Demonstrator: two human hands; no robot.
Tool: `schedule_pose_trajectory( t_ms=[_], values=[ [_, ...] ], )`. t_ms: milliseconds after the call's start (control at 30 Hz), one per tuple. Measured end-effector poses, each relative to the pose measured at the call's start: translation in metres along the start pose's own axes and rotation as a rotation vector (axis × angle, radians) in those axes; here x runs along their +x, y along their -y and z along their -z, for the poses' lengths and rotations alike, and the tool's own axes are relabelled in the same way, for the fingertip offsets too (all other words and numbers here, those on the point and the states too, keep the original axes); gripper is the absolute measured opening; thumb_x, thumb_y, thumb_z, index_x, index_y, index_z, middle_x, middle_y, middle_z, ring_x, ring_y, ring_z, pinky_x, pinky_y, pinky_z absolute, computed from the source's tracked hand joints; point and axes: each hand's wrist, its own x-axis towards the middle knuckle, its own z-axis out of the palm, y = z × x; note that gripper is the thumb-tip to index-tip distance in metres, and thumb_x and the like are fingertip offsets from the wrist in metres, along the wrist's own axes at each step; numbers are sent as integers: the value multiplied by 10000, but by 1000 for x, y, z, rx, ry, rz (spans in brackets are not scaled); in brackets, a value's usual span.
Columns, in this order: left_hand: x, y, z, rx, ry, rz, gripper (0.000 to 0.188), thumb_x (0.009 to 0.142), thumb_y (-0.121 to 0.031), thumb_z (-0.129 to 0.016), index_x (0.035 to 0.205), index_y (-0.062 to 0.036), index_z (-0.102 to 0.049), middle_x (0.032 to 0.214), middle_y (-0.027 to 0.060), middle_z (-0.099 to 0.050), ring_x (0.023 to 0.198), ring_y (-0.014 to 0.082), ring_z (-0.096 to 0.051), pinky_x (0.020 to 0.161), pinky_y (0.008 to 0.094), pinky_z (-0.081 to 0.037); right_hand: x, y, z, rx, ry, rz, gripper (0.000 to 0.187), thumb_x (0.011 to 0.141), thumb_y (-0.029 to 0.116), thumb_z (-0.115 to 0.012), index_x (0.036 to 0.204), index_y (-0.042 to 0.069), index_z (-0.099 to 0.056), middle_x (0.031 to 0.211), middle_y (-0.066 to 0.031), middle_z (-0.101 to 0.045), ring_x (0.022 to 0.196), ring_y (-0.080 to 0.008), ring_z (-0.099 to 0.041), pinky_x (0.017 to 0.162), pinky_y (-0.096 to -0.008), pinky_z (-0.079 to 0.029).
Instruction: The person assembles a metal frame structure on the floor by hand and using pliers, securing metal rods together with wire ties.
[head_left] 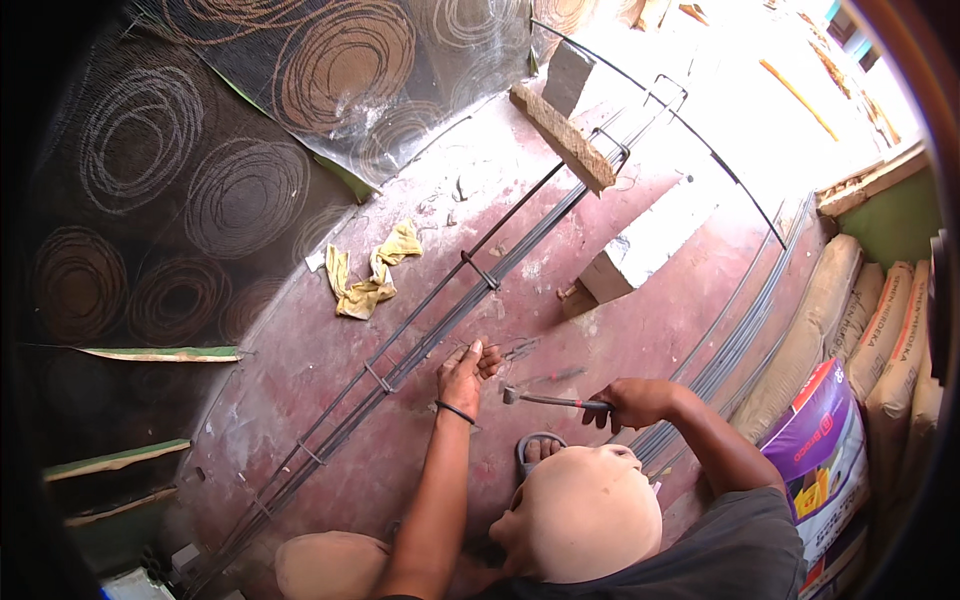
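My left hand is closed, thumb and fingers pinched together, beside the long rebar cage. Thin tie wire shows at its fingertips. My right hand grips one dark handle of a pair of pincers, whose head points left toward my left hand. A second dark, red-marked handle stands apart from the first, outside my grip. The cage runs diagonally from lower left to upper right, with stirrups around its bars. Its far part passes beside a wooden board.
A pale block lies right of the cage, and a yellow cloth left of it. Loose steel rods run along the right, beside stacked brown sacks and a purple-white bag. A sandalled foot is below the pincers.
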Motion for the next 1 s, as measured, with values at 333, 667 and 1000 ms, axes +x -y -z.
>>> schedule_pose_trajectory(
  t_ms=[333,667,1000],
  values=[
    [-23,-30,-69,434,128,-212,249,907,-180,-598,994,48,-646,846,95,-675,659,135,-635,579,219,-507,12,59,10,-188,-1160,525,624,799,176,-691,1345,52,-415,1299,-201,-446,1220,-375,-413,1017,-422,-376],
    [-51,-65,-64,353,-139,-502,255,911,-236,-599,904,12,-661,743,21,-626,637,82,-544,588,234,-455,99,87,-17,435,-834,551,251,929,105,-545,1150,-9,-581,920,-64,-616,757,-108,-565,708,-275,-483],
    [-76,-76,6,-411,138,-110,415,920,-417,-534,989,-18,-625,917,79,-631,849,155,-585,798,320,-463,104,125,-50,1158,-508,906,157,872,105,-566,980,-8,-574,957,-126,-621,945,-271,-597,939,-414,-440]
  ],
)
